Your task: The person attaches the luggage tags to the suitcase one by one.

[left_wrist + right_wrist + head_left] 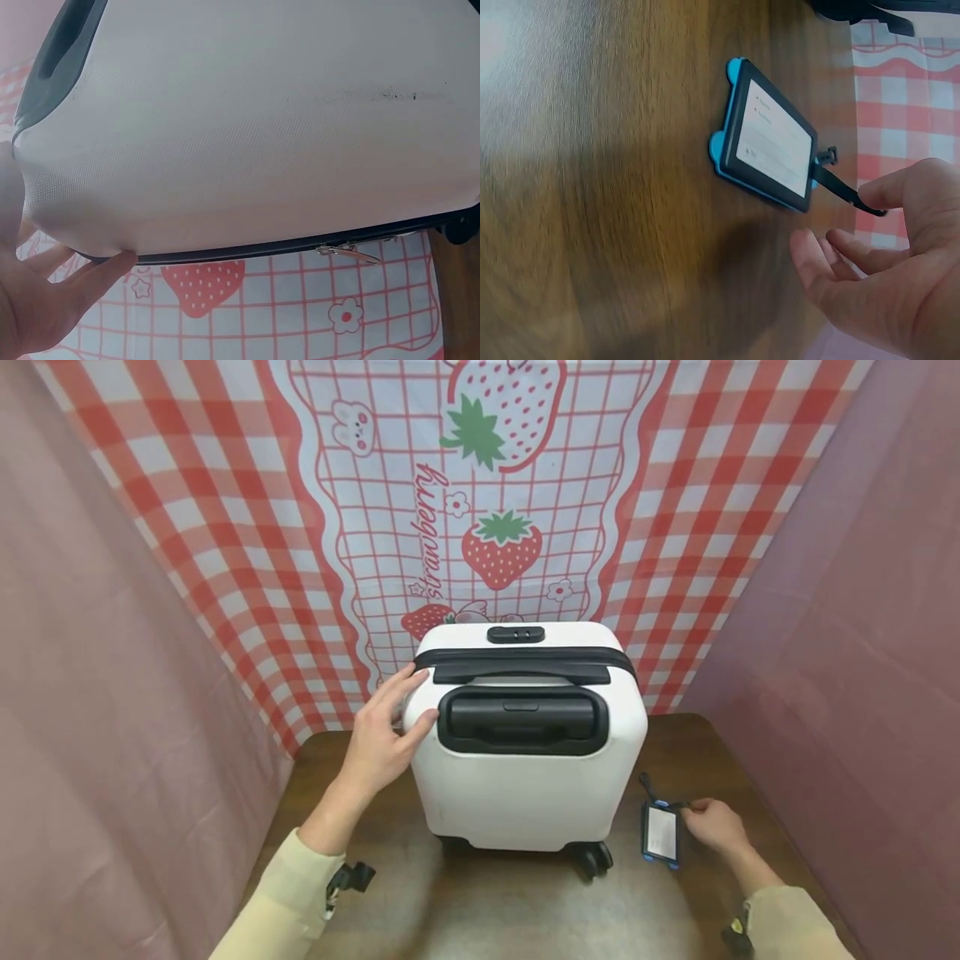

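A white hard-shell suitcase (517,802) stands upright on its wheels, its black telescopic handle (522,718) folded into the recess. My left hand (378,731) rests on its upper left corner, thumb and fingers spread. The left wrist view shows those fingertips (120,264) against the side by the zipper edge. To the right, a black-and-blue luggage tag (772,139) with a white card lies on the table, its black strap (840,187) extended. My right hand (716,825) is at the strap; the thumb meets it in the right wrist view, with the other fingers apart from it.
The suitcase and tag are on a brown wooden table (517,914). A strawberry-print checked cloth (382,535) hangs behind, with pink curtains (840,585) on both sides. A metal zipper pull (349,253) shows on the suitcase's edge. One black wheel (594,860) stands near the tag.
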Demonstrator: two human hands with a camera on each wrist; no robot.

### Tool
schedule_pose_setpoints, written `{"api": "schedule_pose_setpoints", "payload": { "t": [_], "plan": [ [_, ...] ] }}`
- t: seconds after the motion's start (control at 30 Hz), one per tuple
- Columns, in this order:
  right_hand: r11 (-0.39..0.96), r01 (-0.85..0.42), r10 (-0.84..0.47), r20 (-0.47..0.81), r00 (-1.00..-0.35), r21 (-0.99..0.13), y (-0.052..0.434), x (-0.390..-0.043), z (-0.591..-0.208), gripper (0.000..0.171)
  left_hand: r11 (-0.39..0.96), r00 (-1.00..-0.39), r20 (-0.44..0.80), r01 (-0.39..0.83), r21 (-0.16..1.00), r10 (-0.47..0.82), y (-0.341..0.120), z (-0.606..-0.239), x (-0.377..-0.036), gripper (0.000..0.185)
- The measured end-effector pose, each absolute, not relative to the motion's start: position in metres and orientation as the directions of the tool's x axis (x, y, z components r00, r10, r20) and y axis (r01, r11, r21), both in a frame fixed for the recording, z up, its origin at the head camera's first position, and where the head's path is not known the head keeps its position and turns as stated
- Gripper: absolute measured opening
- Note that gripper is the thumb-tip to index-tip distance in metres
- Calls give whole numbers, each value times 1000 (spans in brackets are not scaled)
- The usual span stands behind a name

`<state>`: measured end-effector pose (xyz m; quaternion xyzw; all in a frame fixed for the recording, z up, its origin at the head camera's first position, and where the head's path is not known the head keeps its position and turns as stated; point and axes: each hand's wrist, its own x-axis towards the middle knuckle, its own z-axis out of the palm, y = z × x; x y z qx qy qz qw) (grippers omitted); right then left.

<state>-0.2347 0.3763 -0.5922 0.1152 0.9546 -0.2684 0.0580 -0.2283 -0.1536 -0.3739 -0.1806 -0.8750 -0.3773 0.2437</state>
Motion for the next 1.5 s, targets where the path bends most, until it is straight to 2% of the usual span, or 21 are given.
{"api": "schedule_pose_setpoints", "payload": {
  "t": [0.23,0.53,0.93,1.27,1.5],
  "plan": [
    [849,212,168,-134,-977,-484,368,-241,-607,47,659,-803,583,505,558,122,-154,-375,-229,56],
    [847,193,174,-85,-981,-496,362,-242,-622,49,662,-785,610,514,546,107,-154,-376,-228,56],
    [779,262,286,-48,-957,-569,360,-249,-639,33,661,-774,625,521,540,100,-152,-377,-228,55],
    [766,219,277,3,-961,-604,363,-250,-647,24,653,-769,631,532,540,104,-152,-377,-229,55],
    [779,118,204,72,-976,-615,372,-247,-647,21,657,-773,627,523,543,98,-152,-379,-230,56]
  ]
}}
